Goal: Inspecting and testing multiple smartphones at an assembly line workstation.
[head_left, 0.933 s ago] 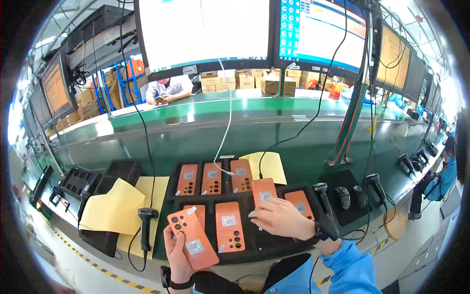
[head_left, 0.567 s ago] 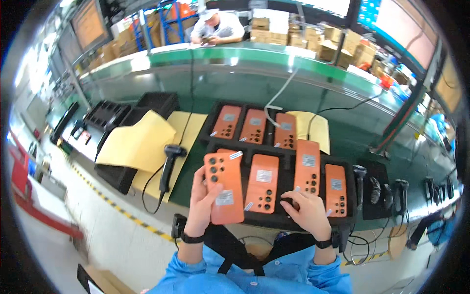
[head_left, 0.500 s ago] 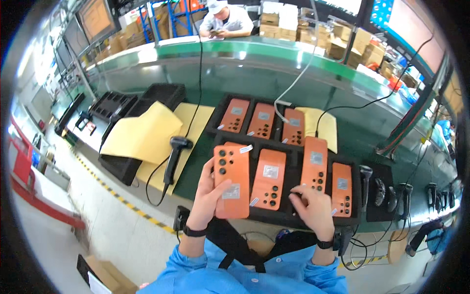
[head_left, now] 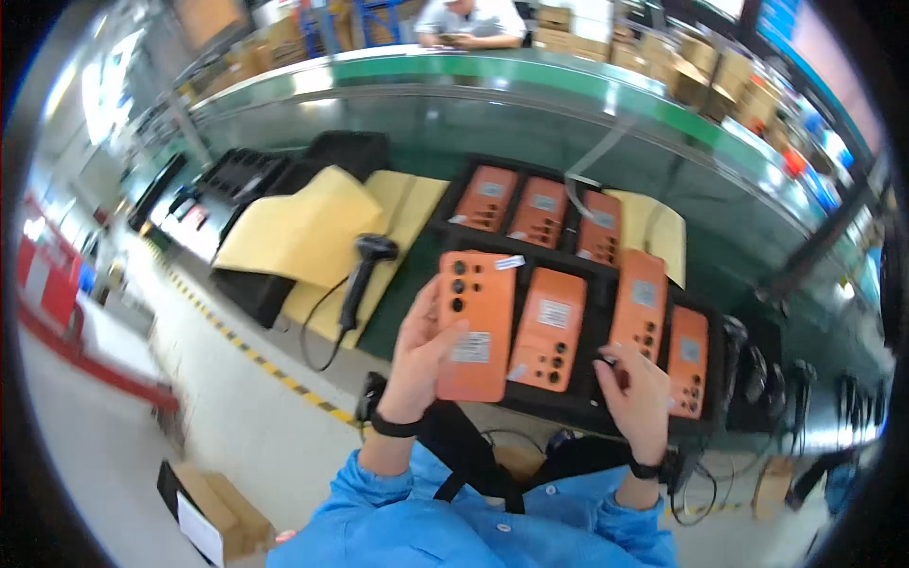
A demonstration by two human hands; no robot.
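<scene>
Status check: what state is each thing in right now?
Left hand: closed on held phone
Held phone: labelled back and cameras showing
Right hand: fingers bent, grip unclear
Other phones: labelled backs showing
Black scanner: unheld, cord attached
Upper yellow sheet: bent
Right-hand monitor: lit

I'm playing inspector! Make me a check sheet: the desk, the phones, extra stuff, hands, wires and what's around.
Surface: shiny green bench
Things: orange phones, camera side up, in black trays
Clutter: yellow sheets; black handheld scanner
Left hand: holds one orange phone, thumb on its back
Right hand: by a front-row phone; contact unclear
Cables: white cable above the back row; black cord looping by the scanner
Surroundings: another person across the bench; cardboard boxes
</scene>
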